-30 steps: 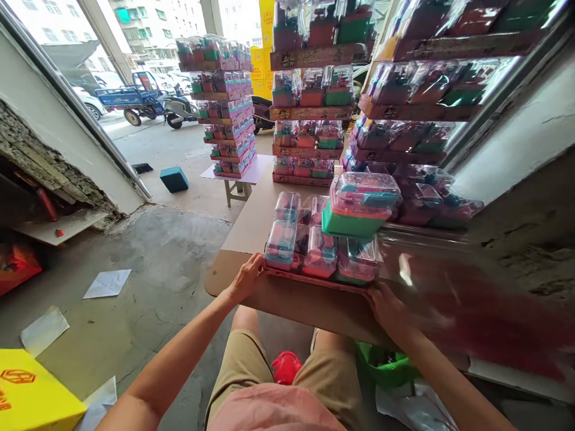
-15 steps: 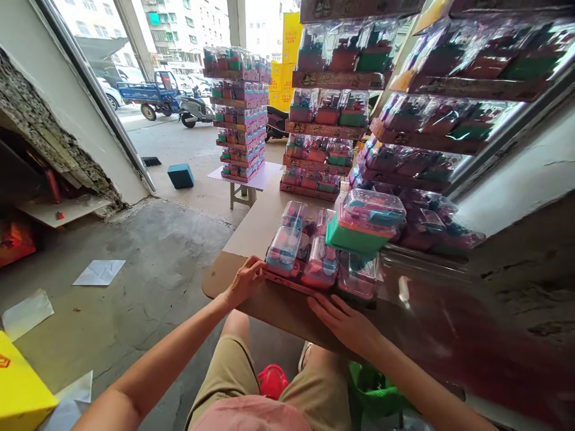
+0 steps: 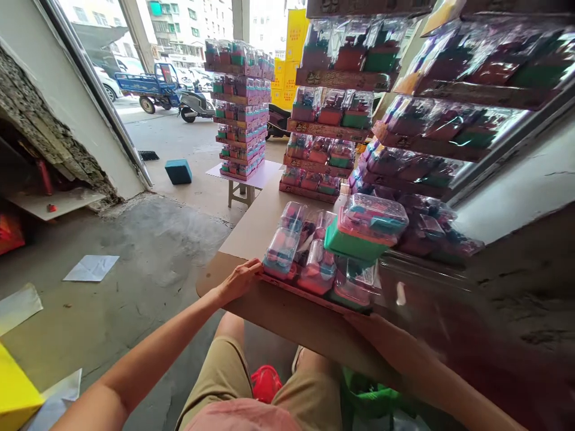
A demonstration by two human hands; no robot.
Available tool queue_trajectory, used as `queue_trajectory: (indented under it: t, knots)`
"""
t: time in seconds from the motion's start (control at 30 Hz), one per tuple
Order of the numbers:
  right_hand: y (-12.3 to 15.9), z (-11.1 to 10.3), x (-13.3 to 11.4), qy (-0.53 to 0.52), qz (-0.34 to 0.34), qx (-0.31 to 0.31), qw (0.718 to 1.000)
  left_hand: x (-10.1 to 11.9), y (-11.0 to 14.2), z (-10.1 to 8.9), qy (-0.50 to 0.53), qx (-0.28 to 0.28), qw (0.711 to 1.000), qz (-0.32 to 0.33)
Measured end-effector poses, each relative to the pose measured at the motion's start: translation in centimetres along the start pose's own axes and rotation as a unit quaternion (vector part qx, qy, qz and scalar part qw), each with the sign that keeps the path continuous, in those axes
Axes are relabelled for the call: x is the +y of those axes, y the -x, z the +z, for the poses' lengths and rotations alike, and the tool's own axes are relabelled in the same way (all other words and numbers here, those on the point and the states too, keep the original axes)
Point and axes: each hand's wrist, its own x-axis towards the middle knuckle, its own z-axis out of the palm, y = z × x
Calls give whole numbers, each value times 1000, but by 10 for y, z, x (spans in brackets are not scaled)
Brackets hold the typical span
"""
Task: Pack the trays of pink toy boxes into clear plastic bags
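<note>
On the tabletop (image 3: 251,224), the tray (image 3: 314,296) lies between our left hand (image 3: 239,279), pinching its corner, and our right hand (image 3: 383,336), grip hard to tell.

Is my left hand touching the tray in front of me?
Touching. The head view shows the left hand with its fingertips against the near left corner of the tray.

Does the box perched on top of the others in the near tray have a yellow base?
No, the clear-lidded box atop the tray has a green base.
</note>
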Motion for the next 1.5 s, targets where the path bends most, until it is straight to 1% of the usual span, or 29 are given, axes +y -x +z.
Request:
queue_trajectory:
  t: [0.03, 0.07, 0.1, 0.13, 0.17, 0.2, 0.23, 0.27, 0.3, 0.33, 0.4, 0.43, 0.47, 0.6, 0.7, 0.77, 0.83, 0.93, 1.0, 1.1, 1.2, 1.33, 1.43, 1.5]
  knots:
    - [7, -2, -1, 24, -3, 9, 1000, 1, 1, 2, -6, -1, 1000, -9]
    - [11, -2, -4, 47, 7, 31, 998, 3, 1, 7, -22, 7, 999, -24]
    - [12, 0, -9, 70, 44, 59, 995, 6, 1, 13, -48, 28, 997, -48]
    - [9, 4, -15, 88, 108, 91, 986, 8, 1, 21, -83, 59, 992, -77]
    - [2, 9, -21, 98, 194, 119, 969, 10, 1, 29, -122, 99, 982, -108]
    - [-8, 14, -28, 99, 287, 141, 942, 13, 0, 38, -158, 141, 968, -137]
    - [-20, 19, -34, 88, 367, 152, 914, 14, -1, 45, -185, 180, 953, -159]
    - [-33, 23, -39, 73, 425, 159, 888, 15, -3, 52, -200, 209, 942, -171]
    - [-46, 26, -43, 57, 468, 165, 866, 16, -4, 56, -204, 227, 937, -172]
    - [-57, 28, -45, 42, 496, 175, 850, 15, -5, 59, -202, 235, 937, -163]
    - [-71, 30, -46, 28, 523, 204, 827, 12, -6, 57, -185, 226, 948, -130]
    - [-73, 31, -44, 20, 523, 214, 825, 11, -7, 53, -173, 211, 955, -113]
    - [-72, 31, -41, 12, 514, 221, 829, 9, -7, 48, -158, 191, 964, -99]
    - [-55, 34, -31, -14, 462, 211, 861, 6, -7, 24, -97, 103, 989, -49]
    - [-46, 36, -28, -20, 437, 222, 871, 6, -8, 9, -60, 48, 997, -17]
    - [-46, 38, -30, -17, 420, 238, 876, 3, -9, 0, -43, 26, 999, -12]
    - [-51, 42, -32, -14, 401, 253, 880, -4, -8, -7, -38, 27, 999, -18]
    - [-66, 54, -30, -31, 365, 264, 892, -18, -10, -18, -34, 41, 998, -42]
    - [-79, 63, -24, -45, 351, 269, 896, -30, -13, -25, -35, 55, 995, -69]
    - [-106, 74, -4, -66, 360, 272, 890, -47, -24, -34, -48, 80, 991, -98]
    - [-137, 77, 25, -79, 368, 263, 888, -65, -48, -40, -69, 103, 986, -111]
    - [-170, 77, 71, -57, 359, 274, 890, -87, -91, -41, -86, 121, 981, -128]
    - [-180, 82, 94, -20, 361, 302, 882, -100, -118, -40, -85, 122, 980, -129]
    - [-181, 87, 99, -12, 359, 319, 877, -107, -128, -41, -78, 115, 983, -124]
